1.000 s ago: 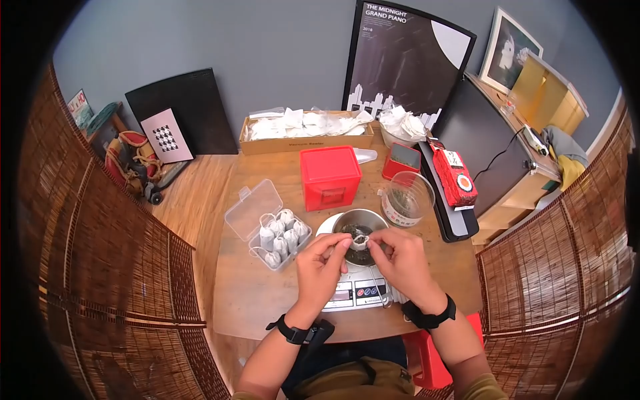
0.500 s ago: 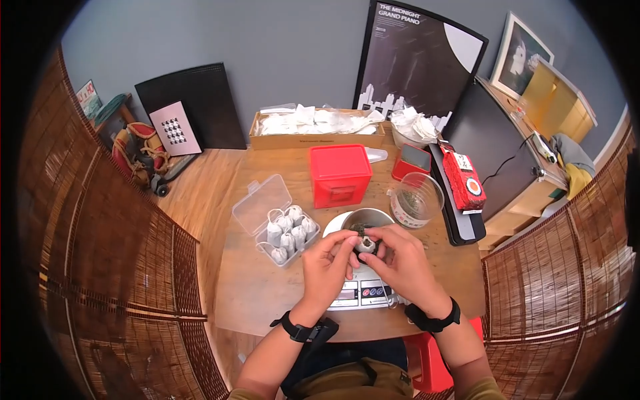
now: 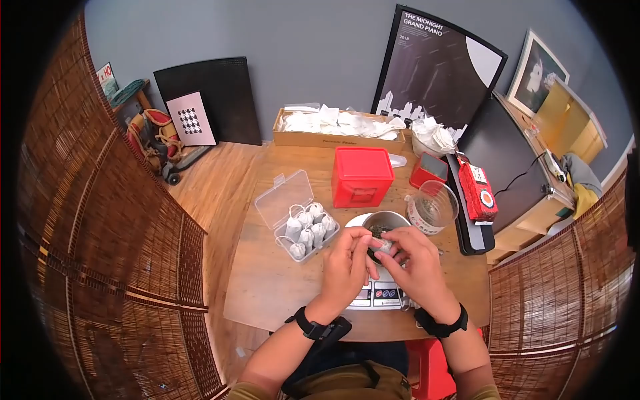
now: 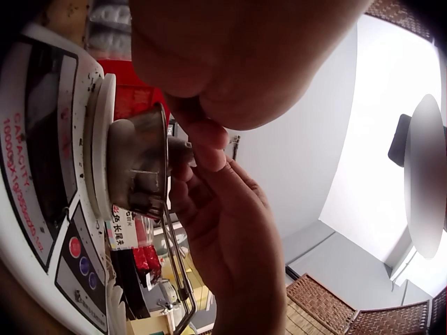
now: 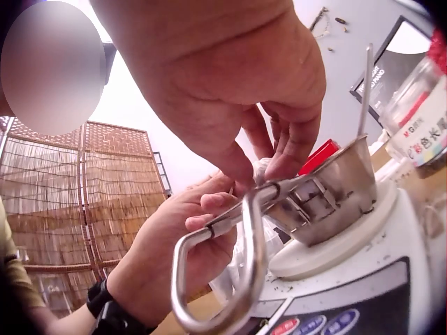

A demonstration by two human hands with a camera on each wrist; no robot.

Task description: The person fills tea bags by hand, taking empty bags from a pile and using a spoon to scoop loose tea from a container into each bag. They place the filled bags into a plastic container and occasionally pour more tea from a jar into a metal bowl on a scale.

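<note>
A small white drawstring tea bag (image 3: 385, 246) is held over a metal bowl (image 3: 389, 217) of loose dark tea leaves. My right hand (image 3: 419, 265) grips the bag's body between thumb and fingers. My left hand (image 3: 345, 272) has thumb and index finger pinched together at the bag's top edge. In the right wrist view, fingers hide most of the white bag (image 5: 262, 168). Under the hands, the steel bowl (image 4: 137, 166), with a wire handle (image 5: 183, 279), sits on the round plate of a white kitchen scale (image 3: 359, 303).
Left of the scale, an open clear plastic box (image 3: 283, 235) holds several filled tea bags. Behind stand a red canister (image 3: 363, 175) and a cardboard box (image 3: 320, 139) of white bags. To the right are a clear tub (image 3: 437, 212), a red tin (image 3: 423, 175) and a red packet (image 3: 477, 190).
The bag's round mouth, held between both hands' fingertips earlier, has turned and is now mostly covered by fingers. My right fingers have closed round its body. The head view has shifted left.
</note>
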